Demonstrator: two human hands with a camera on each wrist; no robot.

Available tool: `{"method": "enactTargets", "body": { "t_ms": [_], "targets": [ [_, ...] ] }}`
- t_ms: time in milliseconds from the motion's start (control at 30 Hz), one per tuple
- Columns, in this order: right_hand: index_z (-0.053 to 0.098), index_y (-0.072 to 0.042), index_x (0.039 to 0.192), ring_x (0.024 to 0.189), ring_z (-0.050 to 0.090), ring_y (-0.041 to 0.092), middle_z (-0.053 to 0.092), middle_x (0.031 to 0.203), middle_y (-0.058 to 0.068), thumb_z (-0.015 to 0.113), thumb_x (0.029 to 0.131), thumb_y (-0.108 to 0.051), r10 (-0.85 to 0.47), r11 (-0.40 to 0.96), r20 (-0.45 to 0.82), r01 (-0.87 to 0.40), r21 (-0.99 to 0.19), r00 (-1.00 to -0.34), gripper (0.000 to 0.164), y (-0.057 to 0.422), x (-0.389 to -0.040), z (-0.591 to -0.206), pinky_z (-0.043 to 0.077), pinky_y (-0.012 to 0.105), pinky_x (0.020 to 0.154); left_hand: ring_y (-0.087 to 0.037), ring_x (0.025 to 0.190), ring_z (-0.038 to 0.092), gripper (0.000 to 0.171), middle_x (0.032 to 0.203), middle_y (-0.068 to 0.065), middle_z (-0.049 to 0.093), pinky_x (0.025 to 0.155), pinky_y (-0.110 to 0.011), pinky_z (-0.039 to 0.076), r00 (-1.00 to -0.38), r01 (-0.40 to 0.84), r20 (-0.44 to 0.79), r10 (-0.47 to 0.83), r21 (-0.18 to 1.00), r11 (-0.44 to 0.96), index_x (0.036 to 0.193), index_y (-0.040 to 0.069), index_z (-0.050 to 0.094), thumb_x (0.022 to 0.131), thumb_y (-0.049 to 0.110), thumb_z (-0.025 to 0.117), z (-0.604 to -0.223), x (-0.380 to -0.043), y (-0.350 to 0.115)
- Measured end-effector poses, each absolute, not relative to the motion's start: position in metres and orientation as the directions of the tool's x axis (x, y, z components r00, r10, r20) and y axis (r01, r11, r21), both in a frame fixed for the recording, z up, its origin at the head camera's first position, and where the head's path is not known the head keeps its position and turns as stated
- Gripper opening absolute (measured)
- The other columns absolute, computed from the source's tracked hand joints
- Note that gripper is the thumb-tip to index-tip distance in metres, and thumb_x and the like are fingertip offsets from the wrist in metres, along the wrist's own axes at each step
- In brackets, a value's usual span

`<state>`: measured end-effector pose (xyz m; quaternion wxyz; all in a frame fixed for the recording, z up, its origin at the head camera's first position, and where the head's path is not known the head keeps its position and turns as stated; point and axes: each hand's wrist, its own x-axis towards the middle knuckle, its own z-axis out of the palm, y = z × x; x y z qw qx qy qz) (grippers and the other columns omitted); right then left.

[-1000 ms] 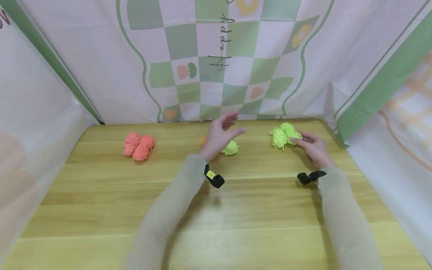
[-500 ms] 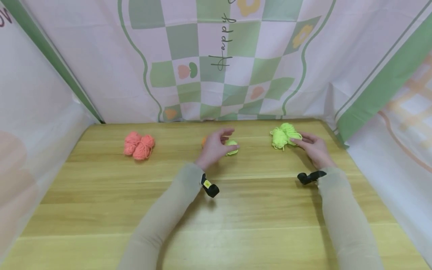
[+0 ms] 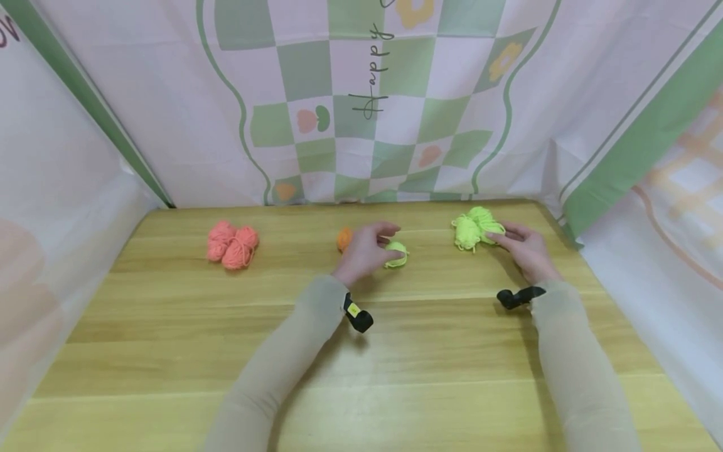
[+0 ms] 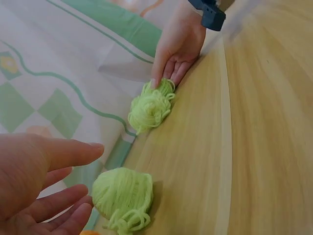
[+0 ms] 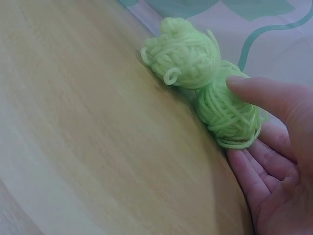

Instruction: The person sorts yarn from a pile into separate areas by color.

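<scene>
Toward the back right of the table, my right hand (image 3: pixel 525 250) holds a lime-green ball of yarn (image 5: pixel 230 110), thumb on one side and fingers on the other. Pressed against that ball is another lime yarn ball (image 5: pixel 183 54). My left hand (image 3: pixel 367 251) is near the middle, fingers loosely extended and thumb apart. Its fingertips are right at a third lime yarn ball (image 4: pixel 123 198), which has a small loop of loose strands and sits on the wood. Behind the left hand an orange yarn ball (image 3: pixel 344 239) is partly hidden.
A cluster of coral yarn balls (image 3: pixel 231 245) lies at the back left of the wooden table (image 3: pixel 169 351). A printed checkered cloth (image 3: pixel 353 150) hangs along the back edge, and more cloth hangs at both sides.
My left hand has come down behind the single lime ball, and that ball has shifted right and slightly nearer. More of the orange ball shows. The right hand has stayed in place.
</scene>
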<state>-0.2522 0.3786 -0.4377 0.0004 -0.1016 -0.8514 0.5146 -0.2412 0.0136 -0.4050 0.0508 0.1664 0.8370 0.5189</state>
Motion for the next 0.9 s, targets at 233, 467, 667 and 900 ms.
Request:
{"method": "enactTargets", "body": {
  "t_ms": [233,467,667,900],
  "targets": [
    [0.04,-0.001,0.153,0.124,0.05,0.023,0.048,0.146,0.024,0.073,0.09,-0.054,0.168,0.455,-0.102,0.169,-0.874,-0.981,0.088,0.379,-0.251,-0.439,0.045,0.014,0.09,-0.021,0.11,0.062,0.056,0.13,-0.013,0.065,0.093,-0.026,0.05,-0.932,0.229,0.085,0.353,0.892,0.39,0.135,0.007,0.064,0.083,0.009,0.086,-0.411,-0.238,0.027],
    [0.043,0.001,0.151,0.114,0.054,0.012,0.052,0.141,0.022,0.073,0.092,-0.049,0.177,0.447,-0.081,0.153,-0.881,-0.981,0.083,0.378,-0.251,-0.439,0.045,0.012,0.087,-0.018,0.113,0.06,0.059,0.133,-0.011,0.064,0.096,-0.026,0.049,-0.942,0.178,0.036,0.333,0.896,0.407,0.137,0.005,0.062,0.083,0.005,0.085,-0.421,-0.233,0.034],
    [0.044,0.001,0.151,0.106,0.054,0.005,0.053,0.138,0.022,0.073,0.093,-0.046,0.176,0.45,-0.063,0.137,-0.882,-0.982,0.08,0.378,-0.252,-0.44,0.045,0.01,0.085,-0.014,0.109,0.06,0.059,0.129,-0.004,0.067,0.095,-0.025,0.048,-0.951,0.18,0.043,0.305,0.882,0.436,0.133,0.007,0.064,0.079,0.005,0.088,-0.429,-0.231,0.039],
    [0.042,0.0,0.152,0.112,0.053,0.009,0.05,0.144,0.025,0.073,0.093,-0.048,0.181,0.443,-0.083,0.156,-0.883,-0.98,0.082,0.378,-0.252,-0.439,0.045,0.012,0.089,-0.015,0.107,0.06,0.058,0.122,-0.003,0.069,0.095,-0.028,0.047,-0.958,0.169,0.039,0.282,0.876,0.452,0.129,0.007,0.066,0.076,0.006,0.089,-0.43,-0.229,0.042]
  ]
}}
